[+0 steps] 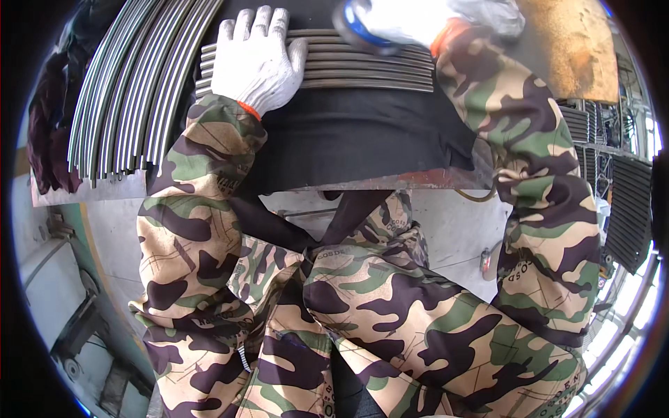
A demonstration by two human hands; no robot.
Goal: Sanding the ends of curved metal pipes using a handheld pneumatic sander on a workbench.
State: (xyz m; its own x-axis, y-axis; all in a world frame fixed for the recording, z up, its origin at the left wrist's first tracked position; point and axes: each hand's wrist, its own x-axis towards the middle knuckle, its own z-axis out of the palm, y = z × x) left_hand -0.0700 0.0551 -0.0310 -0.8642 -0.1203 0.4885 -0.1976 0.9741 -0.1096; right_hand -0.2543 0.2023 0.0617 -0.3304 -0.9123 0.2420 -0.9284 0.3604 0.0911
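Observation:
My left hand (256, 66), in a white knit glove with an orange cuff, lies flat with fingers spread on the left part of a row of thin metal rods (369, 68). The rods lie side by side, left to right, on a black cloth (348, 139). At the far side of their right part, my gloved right hand (439, 17) grips a rounded blue tool (359, 31). Motion blurs both the hand and the tool, and the tool's kind is unclear. Whether it touches the rods cannot be made out.
Many more metal rods (139, 83) lie in bundles on the left of the table. Dark crumpled cloth (52, 139) is at its far left. A worn yellow-brown board (568, 49) stands at the back right. The table's near edge (418, 180) runs in front of my legs.

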